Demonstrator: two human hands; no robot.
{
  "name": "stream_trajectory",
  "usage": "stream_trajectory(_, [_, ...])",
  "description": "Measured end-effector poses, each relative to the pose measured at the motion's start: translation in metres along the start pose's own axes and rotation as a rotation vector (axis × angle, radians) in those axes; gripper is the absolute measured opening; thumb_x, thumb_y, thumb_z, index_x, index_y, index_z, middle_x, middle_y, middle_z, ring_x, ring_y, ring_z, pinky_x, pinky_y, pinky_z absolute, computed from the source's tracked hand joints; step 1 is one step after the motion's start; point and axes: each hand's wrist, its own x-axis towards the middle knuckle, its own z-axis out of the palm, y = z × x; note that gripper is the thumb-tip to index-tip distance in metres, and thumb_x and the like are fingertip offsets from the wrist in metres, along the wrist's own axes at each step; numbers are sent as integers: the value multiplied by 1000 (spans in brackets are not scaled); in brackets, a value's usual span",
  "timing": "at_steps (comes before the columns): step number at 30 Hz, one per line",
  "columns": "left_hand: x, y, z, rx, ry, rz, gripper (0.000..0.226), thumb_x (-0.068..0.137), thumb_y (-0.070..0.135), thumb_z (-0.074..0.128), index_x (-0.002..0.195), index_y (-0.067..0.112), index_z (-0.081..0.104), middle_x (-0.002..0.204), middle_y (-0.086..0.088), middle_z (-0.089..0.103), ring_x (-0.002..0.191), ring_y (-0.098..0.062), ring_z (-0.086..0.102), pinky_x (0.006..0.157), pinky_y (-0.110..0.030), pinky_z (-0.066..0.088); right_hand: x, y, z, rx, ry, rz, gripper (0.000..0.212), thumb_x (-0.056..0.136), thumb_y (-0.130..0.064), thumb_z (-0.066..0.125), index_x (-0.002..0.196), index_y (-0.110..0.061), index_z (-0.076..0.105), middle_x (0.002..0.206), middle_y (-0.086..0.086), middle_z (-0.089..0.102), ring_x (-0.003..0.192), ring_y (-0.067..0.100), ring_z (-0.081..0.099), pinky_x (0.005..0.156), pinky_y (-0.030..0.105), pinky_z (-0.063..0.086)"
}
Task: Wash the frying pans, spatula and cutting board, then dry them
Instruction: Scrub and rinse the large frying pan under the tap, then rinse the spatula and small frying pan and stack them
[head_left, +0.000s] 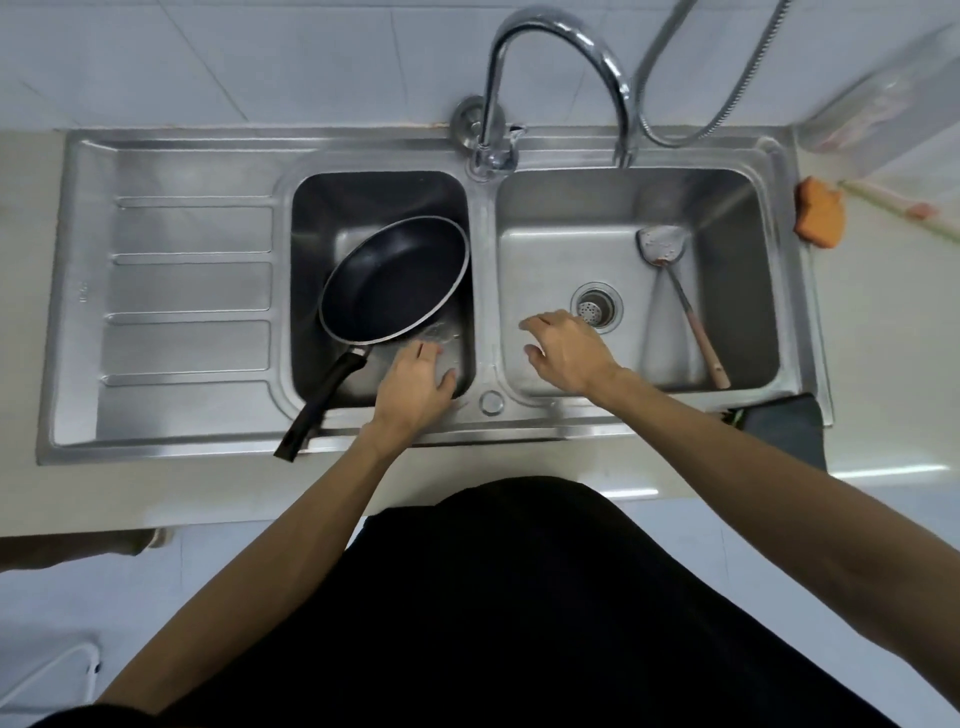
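frying pan (395, 283) tilted, left basin (322, 218) | spatula (687, 309) lying, right basin (545, 260)

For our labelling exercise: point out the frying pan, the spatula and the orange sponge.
frying pan (395, 280), head view, on its dark inner base.
spatula (662, 243), head view, on its metal blade.
orange sponge (820, 218), head view, on its top face.

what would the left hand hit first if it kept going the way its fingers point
Probably the near rim of the round black frying pan tilted in the left steel sink basin; the empty left hand is almost at it, though depth is unclear.
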Motion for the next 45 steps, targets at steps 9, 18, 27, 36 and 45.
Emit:
stream_trajectory(9, [4,92,51,-9,-73,-4,39,98,32,58,129,8,58,125,-10,59,116,-28,56,93,-43,48,-65,125,-9,144,48,411,29,95,-17,58,122,-9,64,111,19,71,103,40,67,94,47,53])
stream_trajectory(18, [5,145,95,-80,-93,-64,33,97,30,62,121,8,62,113,-7,62,106,-22,58,85,-38,50,-89,238,5,382,-13,828,26,102,-27,52,82,-11,56,87,18,62,87,39,66,71,36,50])
stream_trajectory(27, [24,184,111,-262,-67,-178,29,94,29,65,115,9,65,91,-2,69,84,-18,64,84,-32,52,-87,261,26,1146,1,1156,16,97,4,50,106,2,62,81,15,67,69,24,66,85,45,60])
stream_trajectory(36, [53,230,121,-464,-126,-234,31,96,31,65,119,11,63,88,1,63,81,-17,59,84,-29,50,-92,214,4,1344,118,1084,18,93,14,47,99,13,64,78,15,59,63,17,58,62,26,55])
stream_trajectory(45, [79,260,131,-660,-272,-443,46,97,52,55,77,11,65,65,2,66,67,-19,64,73,-32,52,-98,120,-11,1544,108,904,30,100,-8,58,72,0,64,57,9,56,54,21,44,49,30,32])
